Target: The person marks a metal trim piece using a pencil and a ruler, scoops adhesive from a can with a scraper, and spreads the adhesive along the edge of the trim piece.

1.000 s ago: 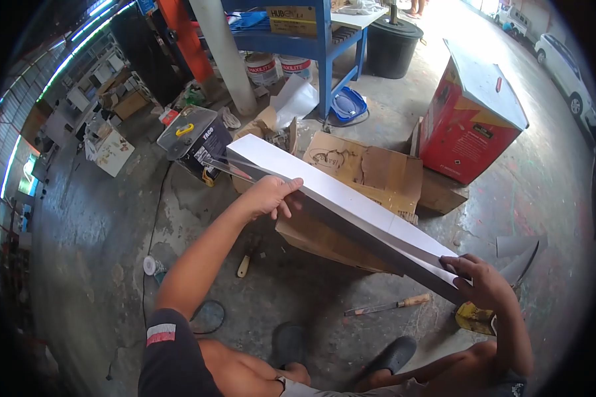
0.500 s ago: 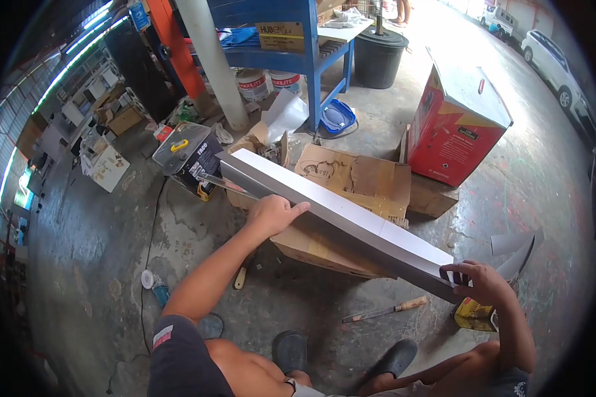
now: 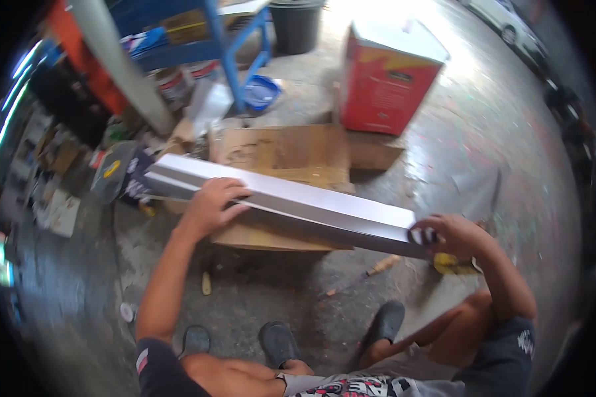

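Note:
A long white and grey folded channel-shaped strip (image 3: 311, 198) lies slantwise over a cardboard box (image 3: 334, 142). My left hand (image 3: 215, 204) grips its near edge left of the middle, fingers over the top and thumb below. At the right end, my right hand (image 3: 458, 235) has its fingers curled over the strip's end. Something dark shows between those fingers, too blurred to make out. On the floor below the strip lies a file-like tool with a wooden handle (image 3: 383, 264). A yellow container (image 3: 453, 264) is just under my right hand.
Behind the cardboard stands a red box (image 3: 391, 86) with a pale top. A blue bench (image 3: 235, 56) and a grey post (image 3: 122, 63) are at the back left. The toolbox (image 3: 116, 173) sits beyond the strip's left end. My shoes (image 3: 278, 344) are close below.
The view has shifted, moving the scene left and up. My left hand has changed its hold, its fingers now over the strip's edge. My right hand stays at the right end.

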`<state>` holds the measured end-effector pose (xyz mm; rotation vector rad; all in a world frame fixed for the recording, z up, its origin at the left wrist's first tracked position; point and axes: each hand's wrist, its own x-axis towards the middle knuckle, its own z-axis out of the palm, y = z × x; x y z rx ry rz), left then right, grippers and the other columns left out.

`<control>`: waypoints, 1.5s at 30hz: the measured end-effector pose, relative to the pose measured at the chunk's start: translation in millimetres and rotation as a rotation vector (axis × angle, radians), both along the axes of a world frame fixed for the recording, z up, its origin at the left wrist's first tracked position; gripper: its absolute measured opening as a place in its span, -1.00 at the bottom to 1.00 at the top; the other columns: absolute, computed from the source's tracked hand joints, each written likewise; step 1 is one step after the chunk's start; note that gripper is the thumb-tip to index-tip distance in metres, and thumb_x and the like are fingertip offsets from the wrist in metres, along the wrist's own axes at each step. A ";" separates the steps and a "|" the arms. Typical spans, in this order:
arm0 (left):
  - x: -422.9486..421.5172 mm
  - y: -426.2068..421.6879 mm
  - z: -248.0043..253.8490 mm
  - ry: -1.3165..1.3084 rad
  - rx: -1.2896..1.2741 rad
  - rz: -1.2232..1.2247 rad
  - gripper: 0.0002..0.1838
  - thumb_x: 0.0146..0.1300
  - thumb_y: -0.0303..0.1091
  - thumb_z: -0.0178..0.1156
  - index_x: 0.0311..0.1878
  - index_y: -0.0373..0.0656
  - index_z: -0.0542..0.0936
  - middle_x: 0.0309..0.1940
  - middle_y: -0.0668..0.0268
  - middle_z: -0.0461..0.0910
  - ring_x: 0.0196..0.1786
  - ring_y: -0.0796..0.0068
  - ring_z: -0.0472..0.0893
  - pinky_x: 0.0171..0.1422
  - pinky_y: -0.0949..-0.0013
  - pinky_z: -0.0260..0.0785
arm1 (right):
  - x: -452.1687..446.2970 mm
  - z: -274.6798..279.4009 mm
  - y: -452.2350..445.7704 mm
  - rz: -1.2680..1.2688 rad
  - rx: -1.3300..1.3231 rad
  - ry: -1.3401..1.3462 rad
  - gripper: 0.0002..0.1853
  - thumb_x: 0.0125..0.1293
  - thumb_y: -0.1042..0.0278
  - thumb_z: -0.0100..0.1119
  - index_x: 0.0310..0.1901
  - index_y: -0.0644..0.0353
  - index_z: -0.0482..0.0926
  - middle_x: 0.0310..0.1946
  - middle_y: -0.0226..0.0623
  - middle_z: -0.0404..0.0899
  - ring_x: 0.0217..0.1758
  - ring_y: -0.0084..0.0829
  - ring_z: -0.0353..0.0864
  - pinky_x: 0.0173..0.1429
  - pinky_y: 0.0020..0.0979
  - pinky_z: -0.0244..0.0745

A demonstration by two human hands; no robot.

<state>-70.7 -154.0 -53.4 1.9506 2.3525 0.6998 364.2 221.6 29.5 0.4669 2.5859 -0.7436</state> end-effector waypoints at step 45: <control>5.3 -1.3 3.0 0.084 0.078 -0.047 -0.75 0.43 -0.24 0.50 0.09 -0.05 0.85 0.13 0.30 0.85 0.23 0.19 0.78 0.40 0.08 0.58 | 12.7 -18.8 20.4 -0.113 0.034 -0.143 -0.42 0.10 0.30 0.70 0.20 0.11 0.75 0.06 -0.20 0.88 0.04 -0.13 0.90 0.18 -0.17 0.78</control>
